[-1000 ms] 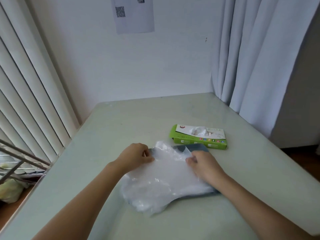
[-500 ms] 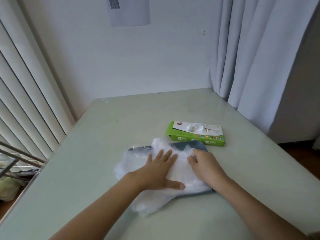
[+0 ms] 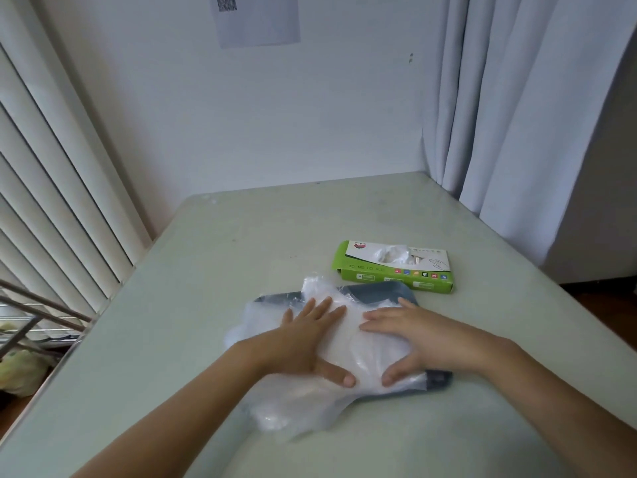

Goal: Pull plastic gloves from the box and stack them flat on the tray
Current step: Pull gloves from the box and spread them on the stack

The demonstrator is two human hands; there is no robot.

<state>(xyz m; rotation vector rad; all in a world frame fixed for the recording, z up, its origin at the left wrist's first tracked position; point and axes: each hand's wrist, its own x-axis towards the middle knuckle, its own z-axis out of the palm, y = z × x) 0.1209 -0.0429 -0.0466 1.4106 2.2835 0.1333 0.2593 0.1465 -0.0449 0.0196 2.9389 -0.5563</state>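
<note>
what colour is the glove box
Bright green with a white top, clearest in the head view.

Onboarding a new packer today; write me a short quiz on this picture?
1. True or false: the left hand and the right hand press flat on the pile of clear plastic gloves.
2. The green cardboard box lies: A) on the dark grey-blue tray; B) on the pale green table beyond it; C) in a hand.
3. Fill in: plastic shows at the box's ____.
Key: true; B; opening.

QR code (image 3: 225,1) on paper sheet (image 3: 258,25) on wall, green box (image 3: 393,276) lettering too blurred to read
</note>
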